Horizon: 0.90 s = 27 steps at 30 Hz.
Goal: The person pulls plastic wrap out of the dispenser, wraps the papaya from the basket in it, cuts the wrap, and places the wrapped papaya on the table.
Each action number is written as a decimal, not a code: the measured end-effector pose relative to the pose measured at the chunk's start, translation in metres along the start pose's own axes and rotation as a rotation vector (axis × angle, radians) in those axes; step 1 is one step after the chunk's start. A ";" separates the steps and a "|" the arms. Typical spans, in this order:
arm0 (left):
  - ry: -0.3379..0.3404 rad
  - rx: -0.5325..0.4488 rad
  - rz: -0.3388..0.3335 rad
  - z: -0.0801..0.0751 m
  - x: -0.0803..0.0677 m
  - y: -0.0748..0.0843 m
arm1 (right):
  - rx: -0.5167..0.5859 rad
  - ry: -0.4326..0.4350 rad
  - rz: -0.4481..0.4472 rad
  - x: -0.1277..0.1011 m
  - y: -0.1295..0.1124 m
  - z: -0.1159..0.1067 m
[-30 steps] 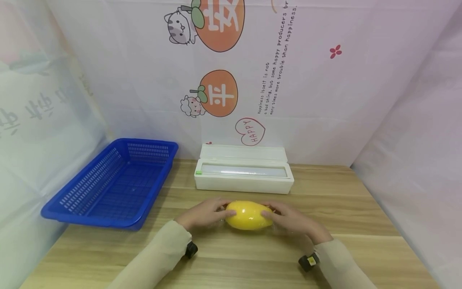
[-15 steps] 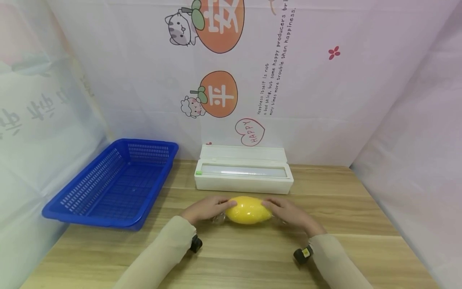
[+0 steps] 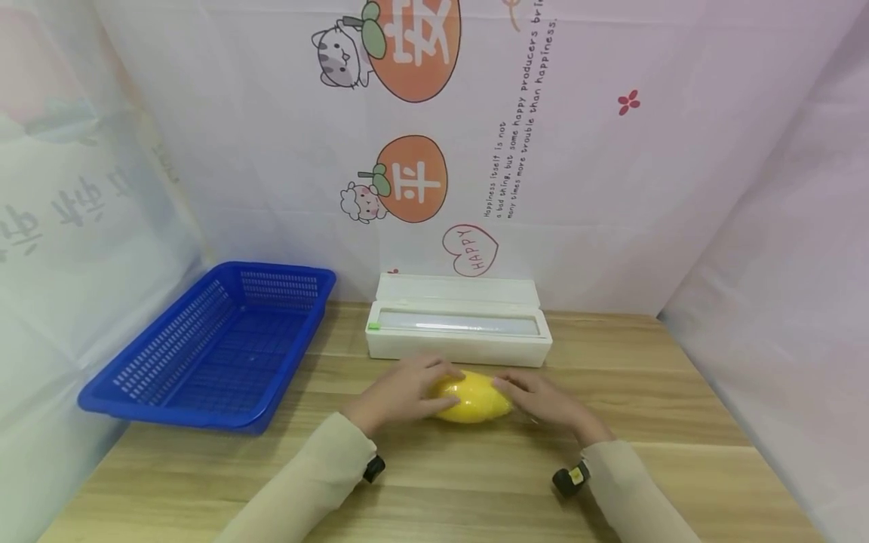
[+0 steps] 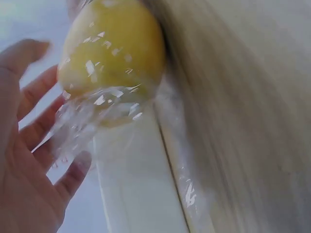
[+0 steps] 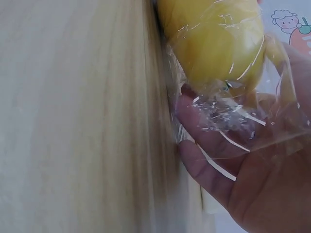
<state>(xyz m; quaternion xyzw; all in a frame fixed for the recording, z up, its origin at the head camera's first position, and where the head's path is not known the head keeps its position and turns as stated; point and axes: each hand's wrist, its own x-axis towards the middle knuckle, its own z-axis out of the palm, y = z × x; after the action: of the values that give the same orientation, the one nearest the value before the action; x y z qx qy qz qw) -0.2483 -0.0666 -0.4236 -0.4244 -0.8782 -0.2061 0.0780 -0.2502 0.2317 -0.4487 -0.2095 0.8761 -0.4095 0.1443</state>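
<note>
A yellow, mango-shaped fruit (image 3: pixel 475 397) wrapped in clear plastic film lies crosswise between both hands, close over the table. Loose film (image 4: pixel 80 124) bunches at its left end, beside the spread fingers of my left hand (image 3: pixel 400 392). In the head view that hand reaches over the fruit's left end. The right hand (image 3: pixel 546 403) holds the other end, thumb on the near side and fingers curled around behind and beneath. In the right wrist view, crumpled film (image 5: pixel 228 116) lies across those fingers.
Behind the fruit stands a white cling film box (image 3: pixel 462 348), its lid raised and a film roll inside. A blue perforated plastic basket (image 3: pixel 254 418) sits at the left. Printed cloth (image 3: pixel 577 249) walls in the wooden table (image 3: pixel 462 490) at the back and sides.
Both hands have shifted the fruit slightly away from the person. The left hand has then loosened and moved right, over the fruit's left end, while the right hand keeps its hold.
</note>
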 end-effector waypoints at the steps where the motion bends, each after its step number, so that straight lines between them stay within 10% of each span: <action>1: 0.001 0.023 -0.002 0.001 0.000 0.001 | -0.012 0.012 0.001 -0.001 -0.001 -0.001; 10: -0.032 0.024 -0.080 0.008 0.004 -0.004 | -0.248 0.249 -0.174 -0.007 -0.028 -0.007; 17: -0.094 -0.073 -0.124 0.001 0.010 -0.007 | -0.432 0.219 -0.342 0.003 -0.051 0.000; 27: -0.111 -0.172 -0.109 -0.002 0.013 -0.015 | -0.205 0.049 -0.220 0.018 -0.050 0.008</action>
<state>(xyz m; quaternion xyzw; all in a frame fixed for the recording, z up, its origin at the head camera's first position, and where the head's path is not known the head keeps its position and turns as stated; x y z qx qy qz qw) -0.2684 -0.0662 -0.4221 -0.3921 -0.8820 -0.2609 -0.0189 -0.2503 0.1889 -0.4162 -0.3079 0.8883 -0.3364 0.0551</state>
